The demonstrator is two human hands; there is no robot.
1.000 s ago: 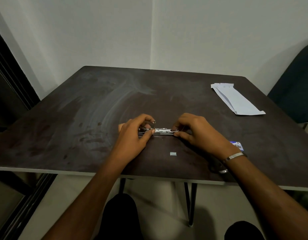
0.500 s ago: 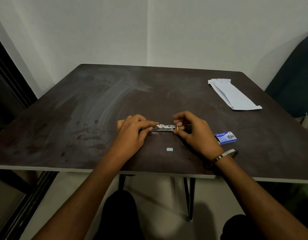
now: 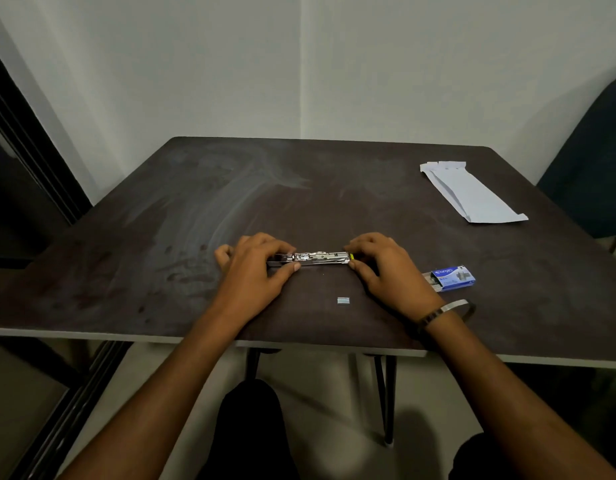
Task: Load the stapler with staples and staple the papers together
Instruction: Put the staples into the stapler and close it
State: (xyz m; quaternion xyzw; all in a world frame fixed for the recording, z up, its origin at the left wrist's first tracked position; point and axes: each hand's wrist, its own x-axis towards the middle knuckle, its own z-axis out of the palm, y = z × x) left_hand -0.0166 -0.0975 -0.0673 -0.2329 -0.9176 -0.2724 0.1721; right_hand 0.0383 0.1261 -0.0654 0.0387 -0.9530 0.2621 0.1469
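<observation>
So the stapler is lying flat on the tabletop, roughly center and near the front edge, stretched out lengthwise left to right. It looks opened up w/ the metal channel facing up, prob so staples can drop straight in, tho I can't tell if any are seated yet, too small and shiny.

Left hand is curled round the left end, thumb on the near side and fingers over the far side, pinning it down so it doesn't skate. Right hand pinches the right end by the little yellow bit, fingertips bunched on it. Imo that's either steadying it or working the pusher/closing it, can't say which.

A short loose strip of staples sits just in front of the stapler, between the two wrists, not touching anything. Leftover or next in line, idk.

The blue staple box is just right of the right hand, tray slid partway out, so easy reach for refills.

Papers are parked far right toward the back, well apart from everything, out of the way till loading's done. Stapling step not started afaict.
</observation>
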